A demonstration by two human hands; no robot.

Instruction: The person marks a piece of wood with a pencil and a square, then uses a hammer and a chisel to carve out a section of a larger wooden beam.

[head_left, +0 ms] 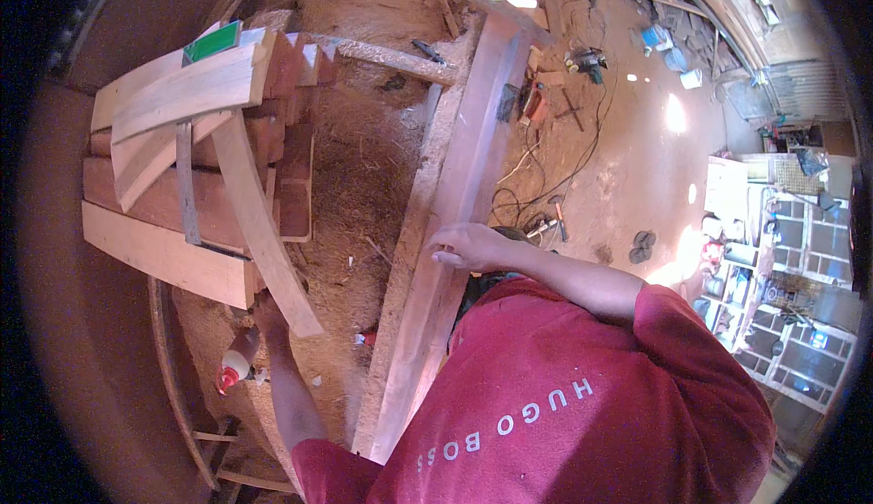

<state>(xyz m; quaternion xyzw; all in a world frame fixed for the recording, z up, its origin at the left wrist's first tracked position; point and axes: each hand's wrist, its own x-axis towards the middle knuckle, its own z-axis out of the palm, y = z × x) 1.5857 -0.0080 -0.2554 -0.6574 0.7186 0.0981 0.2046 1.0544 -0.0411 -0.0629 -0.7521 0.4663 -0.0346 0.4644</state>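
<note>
My right hand [462, 247] is over the long reddish timber beam [473, 140], its fingers curled together; what they hold, if anything, is too small to make out. At the lower left, my left hand [267, 311] reaches to the near end of the stacked boards [164, 242], in shadow, its fingers hidden. Beside it lies the lower end of a pale curved wooden strip [264, 226], which leans across the stack. Just below that hand is a squeeze bottle [238, 360] with a red cap. A metal carpenter's square [187, 181] rests on the boards.
A green flat piece [214, 43] sits on the upper boards [191, 85]. Sawdust covers the ground between stack and beam. Beyond the beam lie a power tool [587, 63], cables [546, 196] and a hammer [560, 220]. Blue-and-white buckets [673, 58] and shelving [787, 295] stand at the right.
</note>
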